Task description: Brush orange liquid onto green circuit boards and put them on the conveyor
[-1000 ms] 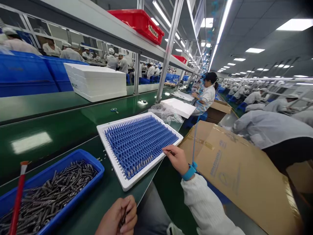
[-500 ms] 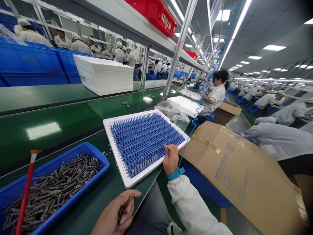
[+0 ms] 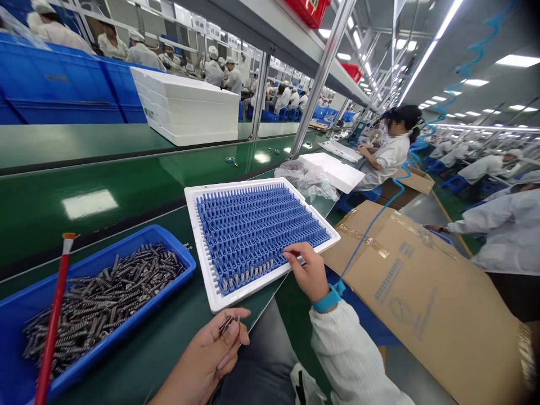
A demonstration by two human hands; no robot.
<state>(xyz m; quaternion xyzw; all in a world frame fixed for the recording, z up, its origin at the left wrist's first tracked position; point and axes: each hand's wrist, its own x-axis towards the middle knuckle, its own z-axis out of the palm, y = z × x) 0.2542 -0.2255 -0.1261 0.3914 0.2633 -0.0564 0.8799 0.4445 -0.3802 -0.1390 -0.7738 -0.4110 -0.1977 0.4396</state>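
My left hand [image 3: 213,351] is closed, with dark spiral-ribbed metal pieces [image 3: 226,325] held between thumb and fingers in front of the tray. Over the near right part of the white foam tray [image 3: 248,292], my right hand [image 3: 310,271] pinches at the blue slotted parts [image 3: 261,225] standing in rows. What its fingertips hold, if anything, is too small to make out. Along the tray's nearest row, several slots contain greyish metal pieces [image 3: 248,274]. A blue bin [image 3: 177,233] on the left holds a heap of similar ribbed metal pieces [image 3: 113,298].
A red-handled brush [image 3: 54,320] leans across the bin. Clear plastic wrap [image 3: 307,179] and a white foam sheet [image 3: 333,171] lie beyond the tray. A cardboard box [image 3: 413,287] stands right. A blue coiled cord [image 3: 371,225] runs from my right wrist strap. A co-worker [image 3: 390,149] sits farther along.
My left hand has turned and its fingers have closed up, showing the ribbed pieces at the fingertips. My right hand stays at the near row. The whole view has shifted.
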